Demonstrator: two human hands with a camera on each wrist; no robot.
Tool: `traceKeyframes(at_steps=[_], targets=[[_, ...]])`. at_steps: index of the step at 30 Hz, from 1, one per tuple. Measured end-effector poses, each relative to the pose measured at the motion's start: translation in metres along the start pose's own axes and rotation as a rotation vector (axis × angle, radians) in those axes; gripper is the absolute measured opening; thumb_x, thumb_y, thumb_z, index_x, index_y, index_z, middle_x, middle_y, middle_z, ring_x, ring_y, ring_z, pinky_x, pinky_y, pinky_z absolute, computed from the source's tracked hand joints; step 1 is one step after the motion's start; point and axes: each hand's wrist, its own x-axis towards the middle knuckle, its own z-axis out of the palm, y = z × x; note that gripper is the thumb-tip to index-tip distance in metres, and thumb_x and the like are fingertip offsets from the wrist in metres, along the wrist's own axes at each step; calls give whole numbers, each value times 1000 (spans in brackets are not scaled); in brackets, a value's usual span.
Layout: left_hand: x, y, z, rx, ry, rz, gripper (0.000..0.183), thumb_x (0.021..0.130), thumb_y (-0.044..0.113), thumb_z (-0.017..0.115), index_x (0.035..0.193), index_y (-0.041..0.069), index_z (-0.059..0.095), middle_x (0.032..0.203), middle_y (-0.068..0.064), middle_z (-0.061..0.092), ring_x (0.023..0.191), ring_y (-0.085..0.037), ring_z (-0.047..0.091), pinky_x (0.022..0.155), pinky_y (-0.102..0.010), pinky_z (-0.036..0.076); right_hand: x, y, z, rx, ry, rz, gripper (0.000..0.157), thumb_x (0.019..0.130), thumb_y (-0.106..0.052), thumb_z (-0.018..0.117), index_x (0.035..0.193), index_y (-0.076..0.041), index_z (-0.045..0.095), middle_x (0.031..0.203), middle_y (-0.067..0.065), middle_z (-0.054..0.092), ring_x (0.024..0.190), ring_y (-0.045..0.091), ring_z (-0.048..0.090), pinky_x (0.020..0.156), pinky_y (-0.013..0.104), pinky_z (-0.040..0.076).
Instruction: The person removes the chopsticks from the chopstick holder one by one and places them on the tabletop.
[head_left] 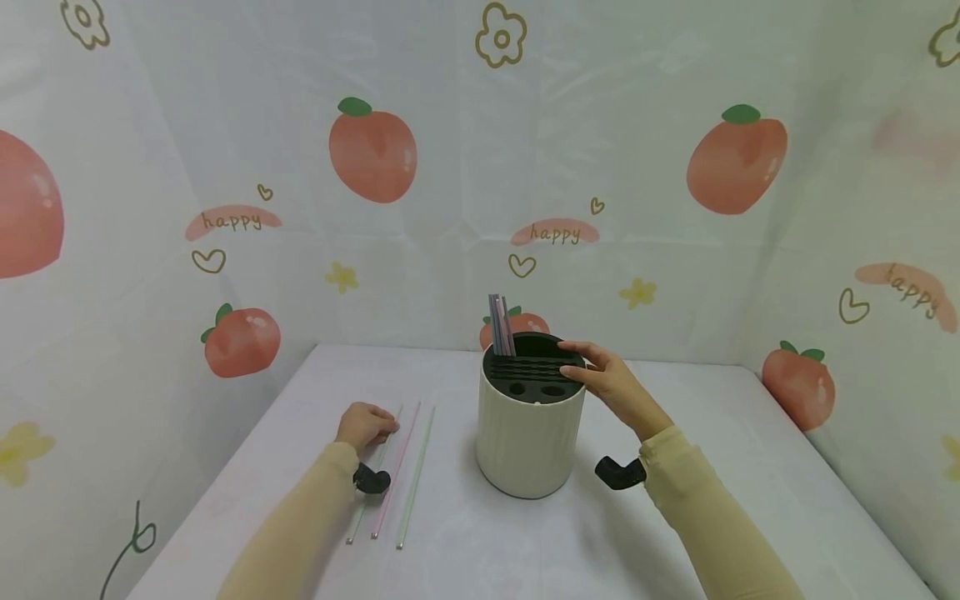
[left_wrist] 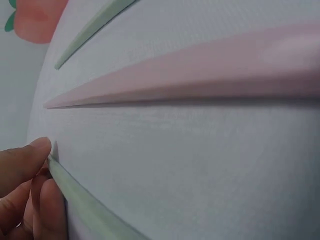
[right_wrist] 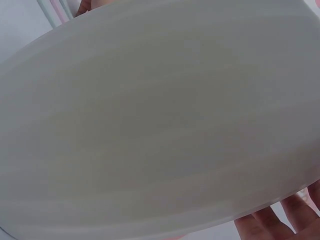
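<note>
On the left part of the table, my left hand (head_left: pixel 366 425) pinches the far end of the leftmost pale green chopstick (left_wrist: pixel 85 200) between thumb and fingers. A pink chopstick (head_left: pixel 396 477) and another pale green chopstick (head_left: pixel 416 477) lie side by side to its right, their metal-capped ends toward me. My right hand (head_left: pixel 611 383) rests on the right side of the rim of a cream utensil holder (head_left: pixel 528 442), its extended fingers reaching over the black slotted top (head_left: pixel 525 389). Beyond the pale side wall, those fingers (right_wrist: pixel 297 215) also show in the right wrist view.
Several thin sticks (head_left: pixel 500 327) stand in the back left compartment of the holder. Behind the white table (head_left: pixel 450 550) hangs a white cloth (head_left: pixel 450 108) printed with fruit, flowers and hearts. A black wrist mount (head_left: pixel 621 473) sits under my right wrist, near the holder.
</note>
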Motion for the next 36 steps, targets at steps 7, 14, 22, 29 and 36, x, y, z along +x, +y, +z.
traceKeyframes(at_steps=[7,14,22,29,36], targets=[[-6,27,-7,-215,-6,24,35,90,8,67,119,-11,60,103,-15,69,86,-18,67,77,-26,59,0,0,0,1,-1,-1,54,95,-10,61,143,2,39,151,17,34,110,3,56,95,14,44],[-19,110,-1,-461,-83,281,40,93,10,64,126,-11,53,103,-3,65,86,-7,65,86,-28,57,-1,0,-1,3,4,4,53,95,-10,61,142,1,40,148,17,36,107,4,57,94,15,45],[-49,182,23,-516,-228,481,32,92,7,65,120,-8,58,99,1,64,88,-9,65,89,-25,55,0,0,0,-7,2,8,54,95,-11,61,143,1,40,151,17,34,111,3,55,94,14,45],[-58,196,39,-449,-279,517,32,92,10,66,119,-7,59,98,3,64,97,-18,65,96,-33,52,2,0,0,-1,-4,6,54,95,-10,61,143,1,39,152,17,33,111,4,55,95,14,45],[-56,197,48,-469,-291,532,27,92,7,66,115,-6,60,96,2,64,87,-9,64,89,-27,55,0,0,-1,-22,0,21,54,95,-13,61,144,-1,40,153,14,32,115,5,53,99,17,42]])
